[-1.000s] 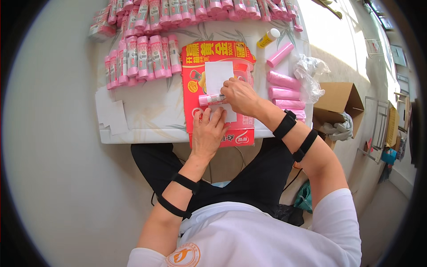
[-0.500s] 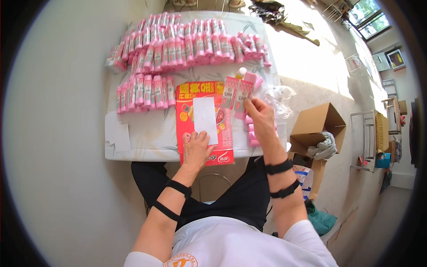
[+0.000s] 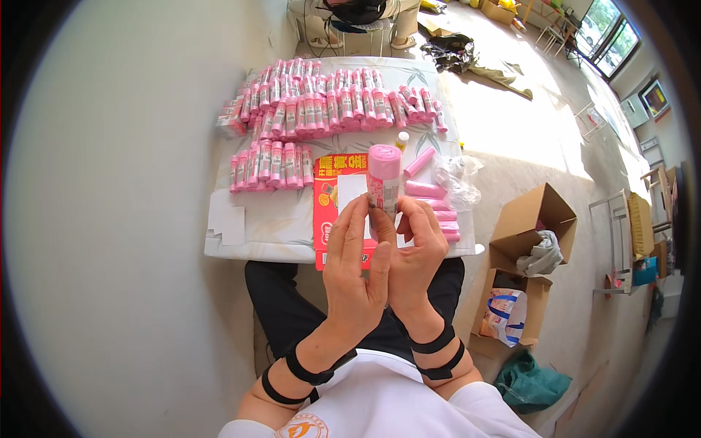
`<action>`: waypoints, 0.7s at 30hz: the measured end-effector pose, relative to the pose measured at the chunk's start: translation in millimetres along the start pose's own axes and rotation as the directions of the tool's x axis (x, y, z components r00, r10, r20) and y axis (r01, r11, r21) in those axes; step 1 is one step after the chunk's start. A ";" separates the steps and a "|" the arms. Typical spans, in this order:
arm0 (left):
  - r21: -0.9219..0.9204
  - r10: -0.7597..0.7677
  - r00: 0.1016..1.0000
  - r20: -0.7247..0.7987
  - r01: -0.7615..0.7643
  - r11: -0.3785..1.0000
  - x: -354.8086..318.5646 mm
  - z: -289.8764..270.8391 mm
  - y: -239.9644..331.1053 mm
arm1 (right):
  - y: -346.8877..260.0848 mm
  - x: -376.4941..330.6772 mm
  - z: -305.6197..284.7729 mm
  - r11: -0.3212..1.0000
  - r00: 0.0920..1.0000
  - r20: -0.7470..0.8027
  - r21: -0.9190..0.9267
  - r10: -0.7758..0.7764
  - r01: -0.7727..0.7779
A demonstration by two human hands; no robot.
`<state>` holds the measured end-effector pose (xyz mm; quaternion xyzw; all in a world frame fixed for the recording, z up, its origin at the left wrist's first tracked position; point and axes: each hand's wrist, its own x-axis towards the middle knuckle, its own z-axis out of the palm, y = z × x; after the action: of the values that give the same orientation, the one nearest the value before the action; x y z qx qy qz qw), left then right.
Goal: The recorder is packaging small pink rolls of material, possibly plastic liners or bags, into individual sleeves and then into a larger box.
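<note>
Taking the red card (image 3: 327,197) as our landmark, we start with the leaf-patterned table (image 3: 281,226) beneath it, whose near edge the card slightly overhangs. Beyond the card we see a large pile of wrapped rolls (image 3: 314,109) in pink and grey, set in rows. Farther beyond it we make out a seated person's legs (image 3: 310,18). Well to the right of the card, on the floor, we find an open brown box (image 3: 522,219), with a teal bag (image 3: 537,383) lower down on that same side. Just beyond the card's left side we see a smaller cluster of wrapped rolls (image 3: 274,164). Over the card's near part we have our left hand (image 3: 350,263) and our right hand (image 3: 420,263). To the card's right we note several plain pink rolls (image 3: 427,190), then a crumpled clear plastic bag (image 3: 460,191); to its left, some white papers (image 3: 228,223). On the card itself we see one white sheet (image 3: 352,191). Raised above the card is our labelled pink roll (image 3: 385,175), its round end up: our right fingers pinch its lower part, thumb in front; our left fingers, nearly straight, meet its left side, though we cannot tell whether they grip. Smallest, beyond the card's far right corner, we spot a white-capped yellow bottle (image 3: 402,139)
</note>
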<state>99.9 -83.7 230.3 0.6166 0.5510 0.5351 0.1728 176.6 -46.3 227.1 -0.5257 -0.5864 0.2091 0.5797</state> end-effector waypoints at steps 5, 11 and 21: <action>-0.452 -0.248 0.968 -0.037 0.204 0.868 -4.0 -12.5 -0.1 | -11.9 -16.6 5.2 0.985 0.985 0.025 -0.002 -0.173 0.173; -0.687 -0.448 0.894 0.012 0.332 0.646 2.6 -23.7 0.4 | -19.4 -28.3 13.6 0.929 0.933 0.007 -0.088 -0.361 0.360; -0.662 -0.521 0.853 -0.003 0.389 0.641 10.3 -25.4 -9.2 | -17.8 -36.5 17.0 0.815 0.860 0.069 -0.289 -0.506 0.503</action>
<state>71.9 -81.3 237.0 0.3052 0.4866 0.6857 0.4470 146.4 -77.8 221.5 -0.4338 -0.7260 -0.0452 0.5317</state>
